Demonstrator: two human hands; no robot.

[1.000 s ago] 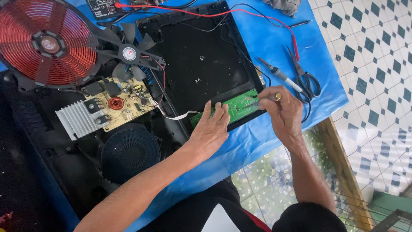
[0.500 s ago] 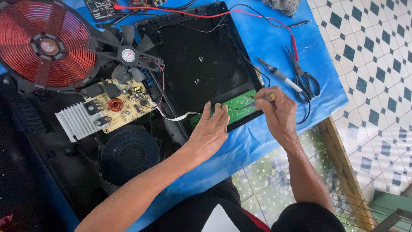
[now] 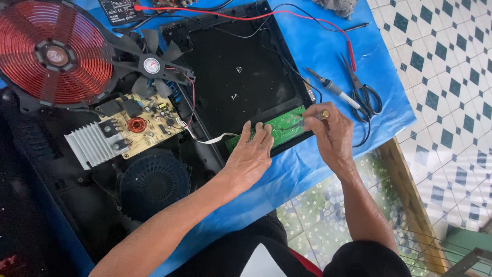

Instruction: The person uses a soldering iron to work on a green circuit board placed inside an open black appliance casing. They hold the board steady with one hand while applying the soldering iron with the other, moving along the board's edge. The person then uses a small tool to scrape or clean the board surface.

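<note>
A green control circuit board (image 3: 284, 128) lies along the near edge of a black cooker top panel (image 3: 236, 77) turned face down on a blue sheet. My left hand (image 3: 251, 154) presses flat on the board's left part, fingers together. My right hand (image 3: 330, 133) is closed around a small screwdriver (image 3: 323, 114) whose tip rests at the board's right end. A white ribbon cable (image 3: 210, 139) runs from the board toward a tan power board (image 3: 146, 125) with an aluminium heatsink (image 3: 92, 144).
A red copper coil (image 3: 54, 56) and a black fan (image 3: 151, 66) lie at the upper left. Scissors (image 3: 364, 92), a soldering iron (image 3: 333, 90) and red and black probe leads (image 3: 287, 18) rest on the blue sheet (image 3: 328, 46). Tiled floor shows right of the table edge (image 3: 405, 190).
My right hand has shifted slightly on the screwdriver at the board's right end. My left hand stays pressed on the board.
</note>
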